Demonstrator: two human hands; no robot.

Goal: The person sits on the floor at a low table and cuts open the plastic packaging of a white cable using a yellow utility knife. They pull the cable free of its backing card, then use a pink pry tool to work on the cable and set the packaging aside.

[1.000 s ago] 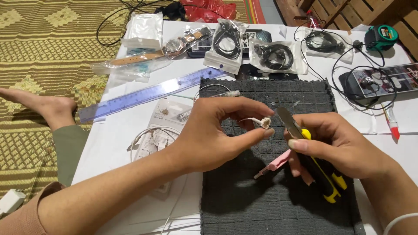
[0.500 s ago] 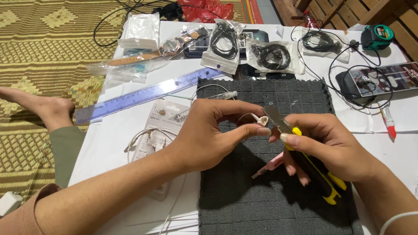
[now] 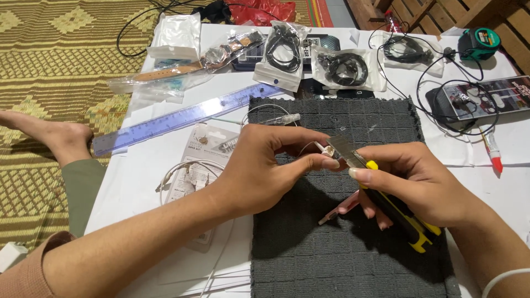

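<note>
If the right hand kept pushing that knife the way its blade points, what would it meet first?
The right hand holds a yellow-and-black utility knife whose blade aims up and left. First in that line is the small white earbud piece pinched by the left hand, then probably that hand's fingertips; depth is hard to judge.

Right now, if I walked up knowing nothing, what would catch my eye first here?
Two hands meet over a dark grey mat in the middle: the left hand pinches a small white earphone piece, and the right hand presses the blade of a yellow-and-black utility knife against it. Behind them, clear bags of black earphones line the far edge of the white table, and a translucent blue ruler lies slanted to the left.
</note>
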